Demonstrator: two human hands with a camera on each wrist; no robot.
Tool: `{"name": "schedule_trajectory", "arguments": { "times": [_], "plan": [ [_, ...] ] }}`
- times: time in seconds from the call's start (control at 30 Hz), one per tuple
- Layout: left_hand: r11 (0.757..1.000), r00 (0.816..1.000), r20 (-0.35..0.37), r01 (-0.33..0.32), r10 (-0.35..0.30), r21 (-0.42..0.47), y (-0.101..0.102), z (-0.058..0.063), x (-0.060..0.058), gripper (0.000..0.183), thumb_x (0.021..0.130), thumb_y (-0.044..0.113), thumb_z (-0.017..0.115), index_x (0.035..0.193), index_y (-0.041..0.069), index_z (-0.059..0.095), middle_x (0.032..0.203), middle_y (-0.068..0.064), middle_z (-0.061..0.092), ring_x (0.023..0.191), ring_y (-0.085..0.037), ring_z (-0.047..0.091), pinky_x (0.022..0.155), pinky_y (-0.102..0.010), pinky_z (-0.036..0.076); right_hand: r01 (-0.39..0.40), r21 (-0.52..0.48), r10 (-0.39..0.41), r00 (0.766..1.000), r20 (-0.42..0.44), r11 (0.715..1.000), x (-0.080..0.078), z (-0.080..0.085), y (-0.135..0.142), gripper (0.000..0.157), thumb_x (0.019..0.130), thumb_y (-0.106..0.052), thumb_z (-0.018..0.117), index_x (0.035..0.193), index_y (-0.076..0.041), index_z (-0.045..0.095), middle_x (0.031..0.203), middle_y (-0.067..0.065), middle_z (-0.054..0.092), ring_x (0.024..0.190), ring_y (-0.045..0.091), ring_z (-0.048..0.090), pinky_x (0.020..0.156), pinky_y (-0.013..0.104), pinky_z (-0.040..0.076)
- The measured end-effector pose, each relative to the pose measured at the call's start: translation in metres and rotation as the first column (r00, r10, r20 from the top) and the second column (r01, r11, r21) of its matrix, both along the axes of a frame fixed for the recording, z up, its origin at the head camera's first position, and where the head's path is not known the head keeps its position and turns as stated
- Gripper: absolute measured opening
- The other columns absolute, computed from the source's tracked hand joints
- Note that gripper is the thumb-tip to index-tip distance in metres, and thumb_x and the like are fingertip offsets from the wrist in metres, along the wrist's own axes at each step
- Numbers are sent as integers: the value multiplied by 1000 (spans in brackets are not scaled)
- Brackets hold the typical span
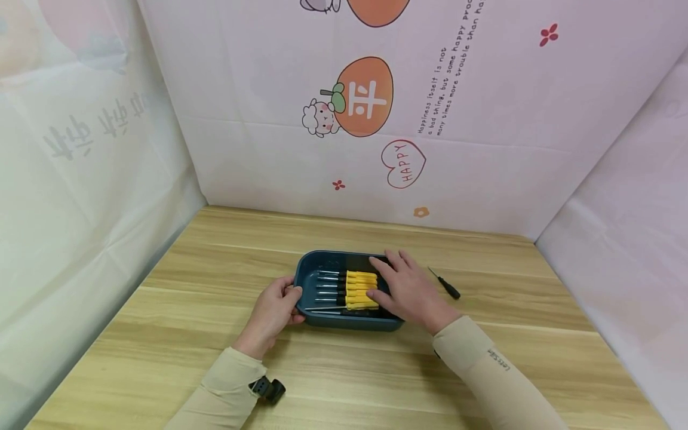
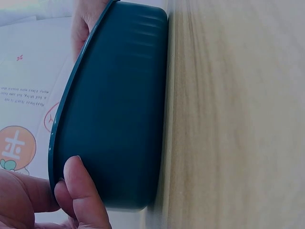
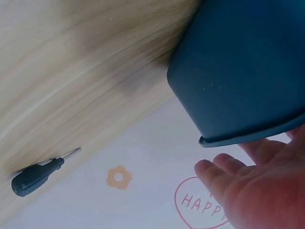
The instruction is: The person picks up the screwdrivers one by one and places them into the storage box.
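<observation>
A dark teal plastic bin [image 1: 355, 323] sits on the wooden table. Inside it several screwdrivers with yellow handles [image 1: 361, 289] lie side by side, their metal shafts toward the left. My left hand [image 1: 274, 310] grips the bin's left end, thumb over the rim and fingers beneath it on the outer wall. Over the bin's right end hovers my right hand [image 1: 408, 286], fingers spread and fairly straight, the thumb close to the yellow handles. In the right wrist view the fingers [image 3: 214, 176] extend past the bin's rim. A black screwdriver [image 1: 449, 288] lies outside the bin, right of that hand.
The light wooden table [image 1: 177, 334] reaches to a printed cloth backdrop [image 1: 269, 161] at the back, with cloth walls on the left [image 1: 97, 197] and right [image 1: 634, 233]. A black strap device [image 1: 267, 389] is worn on the left wrist.
</observation>
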State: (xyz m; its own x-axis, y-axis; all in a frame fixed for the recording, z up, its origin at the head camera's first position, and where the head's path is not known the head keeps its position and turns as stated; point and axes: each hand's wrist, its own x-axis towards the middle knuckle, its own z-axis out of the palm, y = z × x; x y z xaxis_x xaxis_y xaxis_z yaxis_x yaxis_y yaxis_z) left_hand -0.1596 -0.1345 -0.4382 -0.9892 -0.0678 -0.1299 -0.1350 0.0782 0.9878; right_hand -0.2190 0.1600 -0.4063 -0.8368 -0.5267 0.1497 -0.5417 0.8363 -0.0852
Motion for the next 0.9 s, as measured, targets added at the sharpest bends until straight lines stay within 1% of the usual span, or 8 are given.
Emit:
{"name": "schedule_trajectory", "arguments": {
  "times": [0.1, 0.23, 0.37, 0.57, 0.73, 0.9],
  "plan": [
    [1000, 1000, -4, 4, -4, -1, 0, 0, 0, 42, 109, 17, 52, 147, 0, 52, 109, -18, 59, 70, -17, 62, 64, -27, 61, 22, 17, -21, 1000, -13, 1000, -1, 0, 2, 77, 102, -64, 51, 163, -19, 37, 168, 21, 29, 152, 51, 27, 124, 63, 27],
    [1000, 1000, -5, 3, -3, -1, 1, 1, 1, 42, 109, 18, 53, 148, 0, 52, 108, -17, 59, 69, -17, 61, 63, -27, 61, 42, 8, -42, 999, -14, 999, -4, 0, 6, 79, 103, -68, 43, 164, -19, 35, 169, 21, 26, 153, 50, 26, 125, 62, 25],
    [1000, 1000, -4, 2, -2, -2, 1, 2, 1, 43, 109, 18, 53, 148, 0, 51, 108, -16, 59, 69, -17, 61, 62, -28, 60, 54, 1, -54, 998, -15, 999, -5, 1, 11, 80, 103, -69, 40, 164, -18, 34, 169, 22, 25, 154, 50, 25, 126, 62, 24],
    [1000, 1000, -5, 1, -1, 7, 1, 1, 1, 42, 109, 17, 53, 148, 0, 51, 108, -17, 59, 69, -17, 61, 62, -27, 60, 83, -23, -83, 997, 2, 996, -7, 2, 20, 77, 105, -65, 43, 164, -17, 33, 168, 25, 25, 154, 51, 22, 127, 62, 18],
    [1000, 1000, -3, -1, 1, 12, 1, 2, 1, 42, 109, 17, 53, 148, 0, 51, 109, -18, 59, 69, -17, 61, 63, -27, 60, 85, -47, -85, 996, 14, 995, -10, 2, 29, 76, 106, -62, 44, 164, -15, 33, 167, 28, 26, 154, 52, 22, 128, 62, 14],
    [1000, 1000, -3, -3, 3, 10, 1, 2, 1, 42, 109, 17, 52, 148, 0, 51, 109, -19, 59, 69, -17, 61, 63, -27, 61, 100, -48, -100, 995, 17, 994, -13, 2, 37, 75, 107, -60, 44, 164, -12, 32, 166, 30, 27, 152, 52, 24, 127, 64, 16]
  ]
}}
